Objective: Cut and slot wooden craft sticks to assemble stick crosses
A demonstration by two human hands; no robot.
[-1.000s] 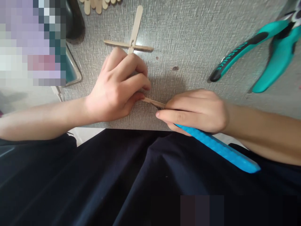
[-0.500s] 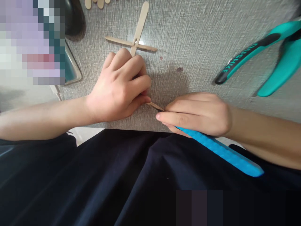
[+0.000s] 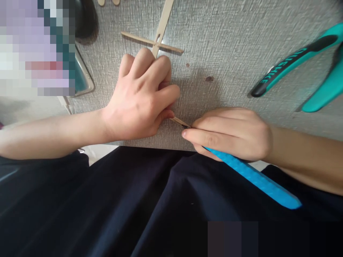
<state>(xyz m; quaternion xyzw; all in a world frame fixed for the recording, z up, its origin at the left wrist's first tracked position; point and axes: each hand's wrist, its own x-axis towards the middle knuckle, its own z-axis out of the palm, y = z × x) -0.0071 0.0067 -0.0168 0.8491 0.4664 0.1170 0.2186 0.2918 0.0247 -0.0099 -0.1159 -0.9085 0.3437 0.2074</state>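
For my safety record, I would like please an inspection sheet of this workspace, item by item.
Surface: grey textured table; two small dark spots.
Job's things: thin wooden stick; blue-handled tool, its tip mostly hidden; crossed sticks beyond the left hand.
Clutter: teal-and-black handles at right; black object, cut off, upper left; stick ends at top edge.
Hands: left hand pinches the stick; right hand grips the blue-handled tool.
Cables: white cable by the left forearm, partly hidden.
Surroundings: dark clothing below the table edge; pixelated patches hide some areas.
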